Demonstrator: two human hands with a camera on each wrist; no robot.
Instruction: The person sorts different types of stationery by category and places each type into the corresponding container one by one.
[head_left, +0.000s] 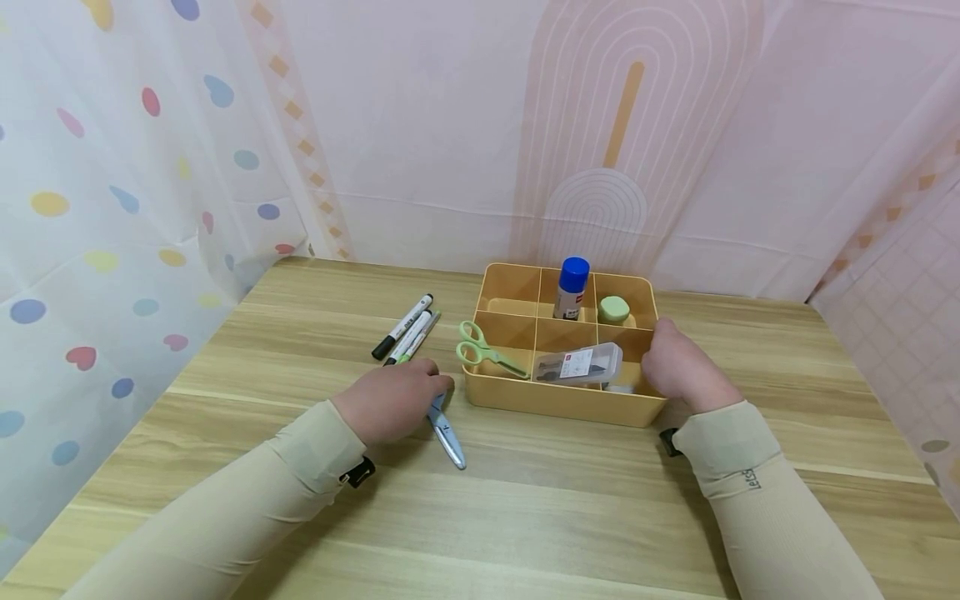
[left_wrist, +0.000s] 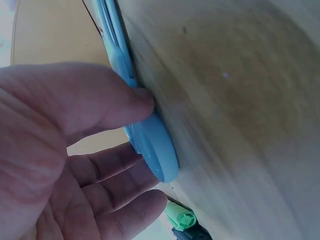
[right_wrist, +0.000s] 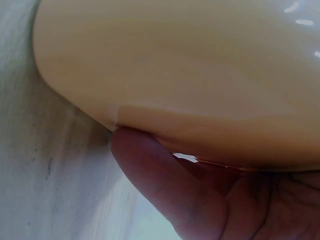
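My left hand (head_left: 393, 400) pinches the rounded end of a long light-blue tool (head_left: 447, 435) lying on the table. In the left wrist view the thumb presses on this blue tool (left_wrist: 160, 145) with fingers behind it; its exact kind is unclear. My right hand (head_left: 686, 367) holds the right wall of a yellow compartment organizer (head_left: 562, 402); most of its fingers are hidden. In the organizer are green scissors (head_left: 491, 356), a blue-capped glue stick (head_left: 573, 292), a scalloped green item (head_left: 614, 309) and a clear plastic case (head_left: 577, 365) lying across a divider.
Several markers (head_left: 405, 325) lie left of the organizer, beyond my left hand. The wooden table (head_left: 540, 508) meets patterned curtains (head_left: 420, 125) at its back and sides. A small pale object (head_left: 619, 388) shows beneath the clear case.
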